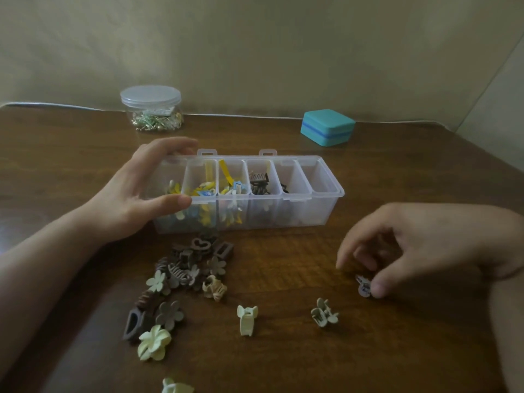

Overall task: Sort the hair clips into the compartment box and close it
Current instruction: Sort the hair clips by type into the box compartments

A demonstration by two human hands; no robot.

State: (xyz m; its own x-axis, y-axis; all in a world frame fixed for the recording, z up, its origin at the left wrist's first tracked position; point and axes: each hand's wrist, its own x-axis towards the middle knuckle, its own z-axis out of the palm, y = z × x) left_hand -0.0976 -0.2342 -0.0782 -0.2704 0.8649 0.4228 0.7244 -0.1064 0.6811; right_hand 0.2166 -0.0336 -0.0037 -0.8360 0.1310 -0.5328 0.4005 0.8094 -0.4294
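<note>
Left hand: at the left end of the box, fingers curved over the far rim, thumb along the near rim, gripping that end.
Right hand: low over the tabletop at right, fingers curled down, thumb and fingertips pinching a small grey clip that touches or nearly touches the wood.
Box: clear plastic, lidless in view, long side facing the camera, mid-tabletop; a row of compartments, two latch tabs on the far rim.
Box contents: yellow, white and blue clips in the left compartments; a brown clip and dark pieces in the fourth; something dark at the bottom of the fifth, too small to tell; leftmost compartment partly hidden by the left hand.
Clip pile: loose heap just in front of the box's left half, brown, grey and beige pieces, flower and heart shapes among them.
Pale flower clip: at the near end of the pile, beside a dark brown clip.
Pale green claw clip: alone, near the centre front.
Grey-green claw clip: alone, near the right hand, apart from the grey clip.
Bottom edge: another pale clip, cut off by the frame.
Jar: clear, lidded, at the far left by the wall, holding small gold and pale items.
Teal case: closed, far right, well apart from the box.
</note>
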